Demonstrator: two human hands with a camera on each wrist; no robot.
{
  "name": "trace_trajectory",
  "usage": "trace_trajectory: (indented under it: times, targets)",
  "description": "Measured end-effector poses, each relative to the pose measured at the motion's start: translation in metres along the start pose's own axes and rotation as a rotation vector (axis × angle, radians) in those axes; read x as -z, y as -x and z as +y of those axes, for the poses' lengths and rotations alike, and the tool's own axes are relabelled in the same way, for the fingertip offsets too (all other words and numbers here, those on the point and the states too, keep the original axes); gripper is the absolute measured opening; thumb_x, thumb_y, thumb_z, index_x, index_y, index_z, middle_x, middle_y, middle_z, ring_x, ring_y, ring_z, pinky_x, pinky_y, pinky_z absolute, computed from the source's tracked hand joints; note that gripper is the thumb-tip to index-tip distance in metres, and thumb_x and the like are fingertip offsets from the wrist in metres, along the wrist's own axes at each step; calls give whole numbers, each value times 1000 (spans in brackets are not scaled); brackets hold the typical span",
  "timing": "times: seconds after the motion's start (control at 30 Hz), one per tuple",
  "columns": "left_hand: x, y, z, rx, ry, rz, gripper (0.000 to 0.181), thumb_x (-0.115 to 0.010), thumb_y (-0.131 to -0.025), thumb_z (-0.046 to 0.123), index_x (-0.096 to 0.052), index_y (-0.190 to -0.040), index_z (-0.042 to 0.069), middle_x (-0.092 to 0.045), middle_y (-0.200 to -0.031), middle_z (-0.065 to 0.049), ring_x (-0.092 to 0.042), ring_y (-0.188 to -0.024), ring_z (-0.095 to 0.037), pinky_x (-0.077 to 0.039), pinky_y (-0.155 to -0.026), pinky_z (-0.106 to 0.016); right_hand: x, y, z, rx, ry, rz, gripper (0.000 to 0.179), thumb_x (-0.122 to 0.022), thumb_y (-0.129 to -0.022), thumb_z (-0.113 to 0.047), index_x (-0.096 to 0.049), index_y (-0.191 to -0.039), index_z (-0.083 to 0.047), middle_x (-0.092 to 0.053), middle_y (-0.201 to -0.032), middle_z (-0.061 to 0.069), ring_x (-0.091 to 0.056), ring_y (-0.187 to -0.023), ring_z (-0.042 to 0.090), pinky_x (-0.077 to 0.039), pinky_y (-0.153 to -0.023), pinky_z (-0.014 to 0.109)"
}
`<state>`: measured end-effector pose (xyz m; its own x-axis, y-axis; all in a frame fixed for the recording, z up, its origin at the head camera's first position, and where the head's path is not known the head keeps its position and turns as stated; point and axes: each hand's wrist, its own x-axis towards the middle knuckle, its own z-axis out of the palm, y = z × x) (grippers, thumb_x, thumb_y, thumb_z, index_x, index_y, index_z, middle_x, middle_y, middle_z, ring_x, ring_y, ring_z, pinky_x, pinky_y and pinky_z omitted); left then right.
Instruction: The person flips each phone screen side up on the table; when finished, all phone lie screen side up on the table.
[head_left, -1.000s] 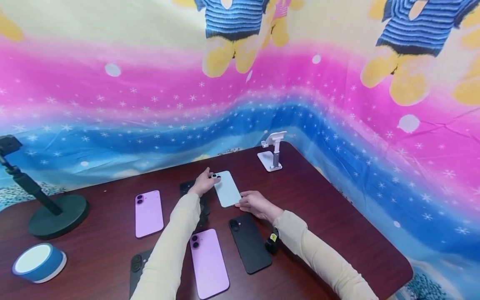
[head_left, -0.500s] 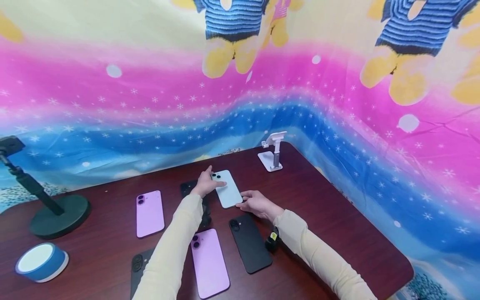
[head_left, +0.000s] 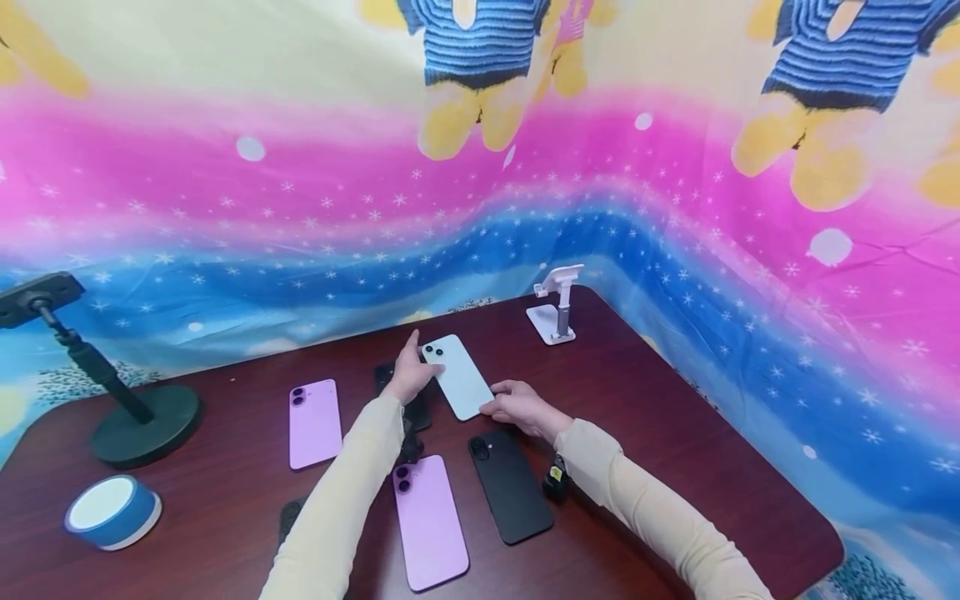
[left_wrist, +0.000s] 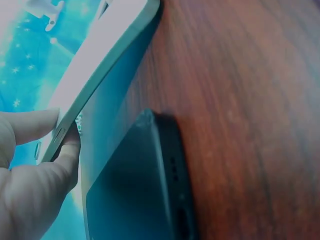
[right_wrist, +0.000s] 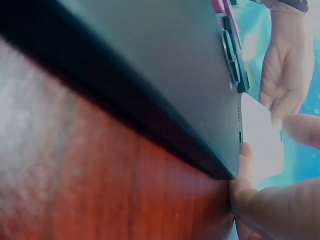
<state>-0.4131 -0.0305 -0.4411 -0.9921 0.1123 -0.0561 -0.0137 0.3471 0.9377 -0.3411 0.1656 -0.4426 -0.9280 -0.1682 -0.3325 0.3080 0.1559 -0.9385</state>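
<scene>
A white smartphone, back up with two camera lenses, is held between both hands. My left hand pinches its upper left edge, thumb on the back and fingers beneath. In the left wrist view the raised smartphone slants above the table, over a dark phone. My right hand grips the lower right corner; in the right wrist view its thumb and fingers are around that end. A black phone lies just in front of my right hand. Another black phone is partly hidden behind my left hand.
Two pink phones lie on the brown table. A black phone shows beside the left sleeve. At left stand a black phone stand and a blue-white round object; a white phone stand is at the back.
The white smartphone has come up off the table and turned slightly, with both hands on it. My left thumb has shifted on its back. The head view has swung a little left.
</scene>
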Motion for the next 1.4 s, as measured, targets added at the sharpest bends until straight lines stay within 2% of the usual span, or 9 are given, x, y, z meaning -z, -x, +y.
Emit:
trace_trajectory:
  times: [0.1, 0.23, 0.33, 0.43, 0.53, 0.8, 1.03, 1.2, 1.4]
  targets:
    - [-2, 1, -1, 2, 73, 32, 81, -63, -86, -6, -15, -151, -2, -38, -144, -29, -43, -130, -39, -43, -104, -48, -1, 2, -2, 22, 69, 19, 67, -68, -84, -5, -35, -139, 11, -47, -132, 28, -59, -110, 26, -48, -101, 41]
    - [-5, 5, 1, 9, 147, 67, 65, -63, -85, -6, -31, -142, -5, -45, -139, -27, -52, -120, -38, -46, -101, -47, -5, 4, -3, 96, 314, 64, 69, -76, -80, -19, -43, -134, 7, -57, -117, 21, -61, -94, 23, -55, -86, 36]
    - [-5, 9, 3, 19, 160, 87, 55, -63, -85, -5, -38, -135, -4, -48, -136, -27, -53, -118, -38, -47, -100, -47, -9, 6, -5, 155, 496, 112, 69, -80, -76, -30, -50, -127, 5, -61, -105, 15, -59, -85, 21, -54, -80, 34]
    - [-5, 12, 4, 21, 157, 104, 52, -64, -85, -5, -40, -132, -4, -50, -134, -27, -54, -117, -37, -47, -99, -47, -14, 8, -7, 191, 588, 150, 70, -81, -73, -35, -52, -123, 5, -62, -106, 14, -58, -89, 21, -53, -82, 37]
    - [-6, 14, 4, 14, 147, 121, 51, -64, -85, -5, -41, -131, -3, -52, -132, -27, -55, -115, -37, -48, -97, -46, -17, 9, -8, 204, 635, 175, 70, -80, -72, -37, -52, -121, 6, -61, -108, 16, -58, -91, 24, -53, -83, 40]
    - [-10, 23, 10, -57, 82, 164, 48, -65, -85, -3, -43, -129, -1, -55, -122, -25, -59, -108, -37, -52, -91, -46, -22, 6, -7, 192, 691, 214, 65, -78, -74, -40, -53, -115, 4, -57, -105, 15, -52, -92, 24, -51, -82, 40]
    - [-13, 29, 15, -77, 43, 230, 48, -66, -82, -3, -46, -126, 0, -58, -114, -22, -61, -102, -34, -55, -83, -41, -26, 6, -6, 214, 765, 214, 71, -78, -75, -41, -50, -121, 5, -54, -109, 18, -52, -94, 25, -51, -84, 40]
    - [-13, 33, 19, -101, 27, 240, 49, -67, -81, -2, -46, -126, 1, -58, -115, -22, -62, -102, -34, -55, -83, -42, -28, 5, -6, 218, 805, 215, 76, -78, -75, -42, -47, -125, 6, -53, -114, 19, -51, -99, 26, -51, -87, 41]
    - [-12, 35, 21, -146, 19, 241, 50, -69, -80, -2, -48, -125, 1, -59, -115, -22, -64, -103, -35, -56, -84, -43, -27, 2, -6, 230, 825, 205, 73, -78, -74, -39, -47, -123, 6, -54, -111, 19, -52, -97, 27, -51, -85, 40]
